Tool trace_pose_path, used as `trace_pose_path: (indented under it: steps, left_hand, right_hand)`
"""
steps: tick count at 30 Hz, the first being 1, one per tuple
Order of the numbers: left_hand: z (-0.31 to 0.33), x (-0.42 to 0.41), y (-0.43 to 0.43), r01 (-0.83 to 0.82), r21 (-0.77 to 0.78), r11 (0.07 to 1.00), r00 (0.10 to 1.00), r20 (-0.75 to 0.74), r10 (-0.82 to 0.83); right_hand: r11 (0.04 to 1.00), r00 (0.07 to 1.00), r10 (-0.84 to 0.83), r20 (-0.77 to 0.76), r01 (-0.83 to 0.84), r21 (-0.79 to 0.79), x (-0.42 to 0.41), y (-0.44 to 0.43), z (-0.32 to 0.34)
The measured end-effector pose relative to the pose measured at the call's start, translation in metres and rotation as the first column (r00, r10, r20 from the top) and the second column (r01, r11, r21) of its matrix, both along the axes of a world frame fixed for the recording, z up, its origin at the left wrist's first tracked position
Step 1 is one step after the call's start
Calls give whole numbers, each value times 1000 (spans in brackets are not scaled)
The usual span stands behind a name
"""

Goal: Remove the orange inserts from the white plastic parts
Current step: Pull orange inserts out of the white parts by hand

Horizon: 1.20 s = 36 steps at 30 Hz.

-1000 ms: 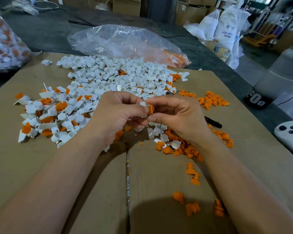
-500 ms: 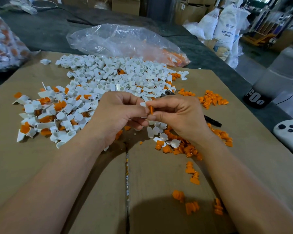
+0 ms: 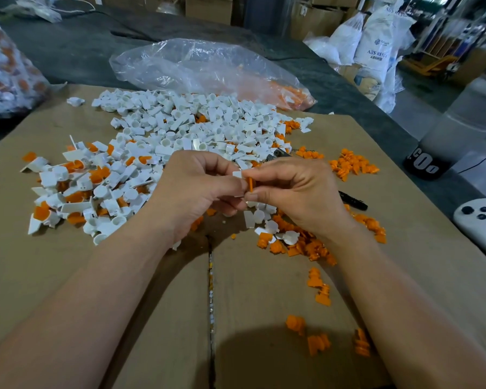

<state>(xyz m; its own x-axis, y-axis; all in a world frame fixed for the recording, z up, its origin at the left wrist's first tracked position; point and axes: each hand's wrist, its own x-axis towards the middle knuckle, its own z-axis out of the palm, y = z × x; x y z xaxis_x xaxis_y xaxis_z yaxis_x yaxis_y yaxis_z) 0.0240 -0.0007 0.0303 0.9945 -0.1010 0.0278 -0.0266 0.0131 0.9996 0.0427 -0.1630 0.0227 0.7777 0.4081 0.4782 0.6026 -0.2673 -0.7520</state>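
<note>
Both hands meet above the brown cardboard worktop (image 3: 152,318). Our left hand (image 3: 197,189) pinches a small white plastic part (image 3: 237,174), and our right hand (image 3: 292,189) pinches the thin orange plastic insert (image 3: 250,184) that sticks out of it. We think the insert could snap if we bend it, or pop out fast and fly off the worktop. The white part could also slip, because we hold so little of it. Our fingers hide most of the part, so we cannot tell how far the insert is out. A big heap of white plastic parts (image 3: 197,127) with some orange ones mixed in lies just behind, and loose orange plastic inserts (image 3: 300,245) lie under our right wrist.
</note>
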Motion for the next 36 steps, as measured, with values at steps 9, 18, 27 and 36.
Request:
trace_pose_path:
  steps: [9,18,27,36]
  left_hand:
    - [0,0,0,-44,-60,997,998,46,47]
    - [-2,-1,-3,-41,-5,999,995,89,41]
    - [-2,-1,-3,-73,46,996,990,127,67]
    - [-2,-2,-3,-46,-11,999,989,142,47]
  right_hand:
    - [990,919,107,-379,-63,127,-2,3,9]
    - [1000,956,8,-294,-9,-1,-1,4,7]
    - [998,963,-27,-268,8,-70,-2,3,9]
    - [1000,938,10,-346,-1,26,-2,1,9]
